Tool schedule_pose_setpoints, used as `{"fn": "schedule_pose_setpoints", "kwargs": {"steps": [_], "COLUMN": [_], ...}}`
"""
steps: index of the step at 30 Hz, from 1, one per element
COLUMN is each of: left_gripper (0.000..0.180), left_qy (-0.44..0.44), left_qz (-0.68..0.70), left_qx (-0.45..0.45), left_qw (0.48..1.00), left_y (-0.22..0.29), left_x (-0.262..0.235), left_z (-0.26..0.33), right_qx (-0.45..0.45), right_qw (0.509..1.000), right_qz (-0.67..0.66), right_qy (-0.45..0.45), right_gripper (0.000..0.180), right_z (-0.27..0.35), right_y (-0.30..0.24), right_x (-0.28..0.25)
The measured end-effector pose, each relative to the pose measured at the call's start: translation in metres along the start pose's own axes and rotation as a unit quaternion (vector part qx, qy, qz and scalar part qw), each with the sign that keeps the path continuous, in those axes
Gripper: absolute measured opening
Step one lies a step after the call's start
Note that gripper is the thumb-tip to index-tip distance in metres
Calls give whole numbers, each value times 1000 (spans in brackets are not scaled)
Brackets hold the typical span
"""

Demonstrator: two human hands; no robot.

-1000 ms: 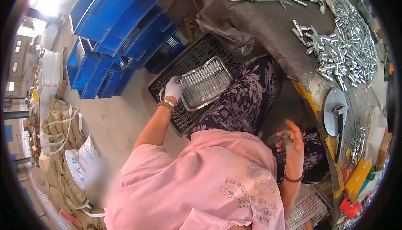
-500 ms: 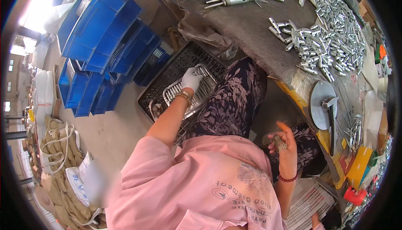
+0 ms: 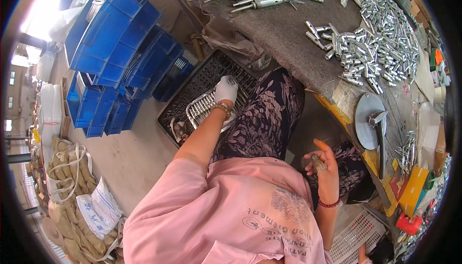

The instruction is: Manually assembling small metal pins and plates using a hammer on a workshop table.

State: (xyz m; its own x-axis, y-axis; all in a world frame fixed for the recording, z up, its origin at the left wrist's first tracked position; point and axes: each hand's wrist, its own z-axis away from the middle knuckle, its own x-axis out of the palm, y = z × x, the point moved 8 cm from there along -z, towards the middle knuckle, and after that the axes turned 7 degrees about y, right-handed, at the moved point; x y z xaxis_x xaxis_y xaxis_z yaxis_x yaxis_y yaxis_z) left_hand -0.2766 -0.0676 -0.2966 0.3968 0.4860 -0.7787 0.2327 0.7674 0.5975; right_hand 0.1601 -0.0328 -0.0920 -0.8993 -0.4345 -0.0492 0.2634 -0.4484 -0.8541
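The grey-brown surface (image 3: 288,33) runs from the far side down the right, carrying a broad heap of shiny metal parts (image 3: 370,50) at its far right. At the far left stand stacked blue bins (image 3: 103,38). Between them and the surface, a black mesh crate (image 3: 199,81) sits beside the person's leg. A white perforated basket (image 3: 353,240) is at the near right. Inside the crate lies the metal tray (image 3: 189,112), filled with slim metal pieces (image 3: 204,104) in a row. The white-gloved left hand (image 3: 226,90) is over its far right end, fingers bent downward; whether they grip anything I cannot tell. The bare right hand (image 3: 327,170), well apart, has half-curled fingers; a small greyish thing (image 3: 317,162) shows by the thumb, held or worn, I cannot tell.
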Motion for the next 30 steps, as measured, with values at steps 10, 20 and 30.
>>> {"fn": "schedule_pose_setpoints", "kwargs": {"steps": [10,20,30], "left_gripper": [43,12,23], "left_qy": [125,136,-49], "left_qz": [217,262,-17], "left_qx": [17,450,642], "left_qw": [968,843,765], "left_y": [3,252,382], "left_x": [-61,-188,-130], "left_z": [-18,99,132], "right_qx": [-17,9,-136], "right_qw": [1000,999,988], "right_qz": [5,-17,59], "right_qy": [2,-41,-44], "right_gripper": [43,44,43], "right_z": [-7,-5,23], "right_y": [4,2,-30], "right_x": [-5,2,-23]}}
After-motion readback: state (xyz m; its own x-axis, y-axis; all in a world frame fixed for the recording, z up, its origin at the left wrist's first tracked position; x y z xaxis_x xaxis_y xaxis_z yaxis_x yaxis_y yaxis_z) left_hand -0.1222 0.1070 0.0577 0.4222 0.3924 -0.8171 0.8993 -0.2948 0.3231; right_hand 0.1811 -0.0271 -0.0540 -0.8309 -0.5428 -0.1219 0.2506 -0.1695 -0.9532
